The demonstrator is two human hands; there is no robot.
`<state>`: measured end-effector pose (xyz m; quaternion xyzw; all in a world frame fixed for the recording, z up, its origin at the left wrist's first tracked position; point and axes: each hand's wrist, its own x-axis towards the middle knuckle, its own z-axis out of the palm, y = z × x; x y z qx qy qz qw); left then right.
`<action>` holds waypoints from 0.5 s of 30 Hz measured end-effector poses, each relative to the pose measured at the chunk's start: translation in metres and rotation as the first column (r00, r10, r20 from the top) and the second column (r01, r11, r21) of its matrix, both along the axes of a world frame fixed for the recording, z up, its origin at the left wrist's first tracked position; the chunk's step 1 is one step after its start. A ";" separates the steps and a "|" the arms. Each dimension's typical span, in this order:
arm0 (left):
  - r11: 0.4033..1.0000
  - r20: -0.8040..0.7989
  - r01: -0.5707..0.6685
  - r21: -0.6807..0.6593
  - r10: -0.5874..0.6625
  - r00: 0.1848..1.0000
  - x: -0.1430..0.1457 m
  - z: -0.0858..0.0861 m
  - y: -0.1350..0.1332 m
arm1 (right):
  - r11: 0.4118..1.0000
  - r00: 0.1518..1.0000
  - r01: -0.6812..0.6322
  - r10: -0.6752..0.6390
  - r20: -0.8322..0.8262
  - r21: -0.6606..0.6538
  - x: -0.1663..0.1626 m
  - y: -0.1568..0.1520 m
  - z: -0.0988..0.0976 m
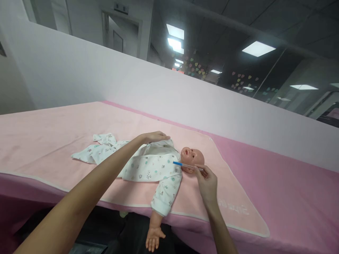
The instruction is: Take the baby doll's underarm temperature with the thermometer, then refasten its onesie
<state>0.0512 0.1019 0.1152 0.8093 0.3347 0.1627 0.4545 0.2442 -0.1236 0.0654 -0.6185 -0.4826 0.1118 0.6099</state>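
Observation:
A baby doll (197, 156) lies on its back, head to the right, in a white printed outfit (148, 169) whose front is loosened. Fingers outstretched, my left hand (156, 136) rests at the outfit's far edge, over the doll's chest; whether cloth is under the fingertips I cannot tell. Beside the doll's head, my right hand (207, 181) pinches a thin clear thermometer (186, 165), its blue end pointing left over the doll's shoulder. The doll's near arm (155, 225) hangs past the front edge. A short white tie (147, 148) lies near my left wrist.
A pale pink blanket (233, 197) lies under the doll on a table with a darker pink cover (296, 183). Behind it runs a white low wall (180, 95) with dark glass above. The near table edge drops to a dark area below.

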 end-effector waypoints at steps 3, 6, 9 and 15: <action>0.989 -0.111 0.112 0.095 -0.102 0.989 0.003 0.014 -0.001 | 1.000 0.983 0.001 0.000 0.186 -0.005 -0.022 0.038 0.012; 0.970 -0.145 0.171 0.171 -0.147 0.978 0.004 0.022 -0.002 | 0.997 0.919 0.018 0.012 0.394 -0.071 -0.036 0.076 0.017; 0.956 -0.138 0.211 0.202 -0.185 0.973 0.006 0.026 -0.003 | 0.986 0.852 0.038 0.055 0.520 -0.165 -0.041 0.107 0.014; 0.954 -0.160 0.266 0.137 -0.244 0.956 0.011 0.025 -0.008 | 0.914 0.771 0.134 0.146 0.620 -0.382 -0.041 0.144 0.018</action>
